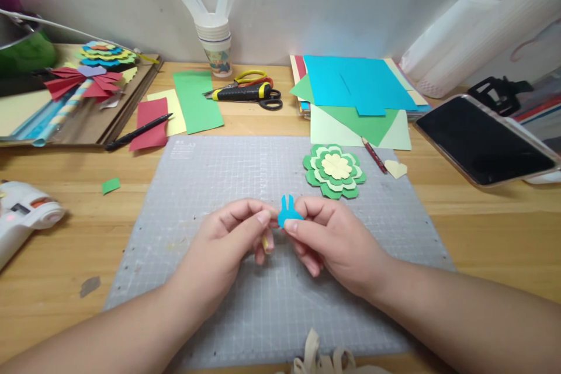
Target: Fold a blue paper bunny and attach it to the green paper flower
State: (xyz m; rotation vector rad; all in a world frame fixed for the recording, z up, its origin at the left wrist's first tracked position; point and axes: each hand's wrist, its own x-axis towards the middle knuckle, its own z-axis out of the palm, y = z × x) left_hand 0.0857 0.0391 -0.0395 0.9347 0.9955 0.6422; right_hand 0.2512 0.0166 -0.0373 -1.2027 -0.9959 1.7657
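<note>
A small blue paper cutout (288,210), shaped like a rabbit's head with two upright ears, is pinched between the thumb and fingers of my right hand (328,234). Just left of it, my left hand (239,231) is closed, thumb against index finger, with its fingertips at the cutout's left edge. A bit of yellow shows among the left fingers, too small to name. Both hands are above the grey cutting mat (193,280). Beyond my right hand lies a layered paper flower (335,169) in green, pale green and cream.
A red pencil (374,155) and a cream paper heart (396,169) are beside the flower. Scissors (272,99), a utility knife (239,92) and coloured sheets (359,85) lie at the back. A phone (486,140) leans at right; a white device (26,213) is at left.
</note>
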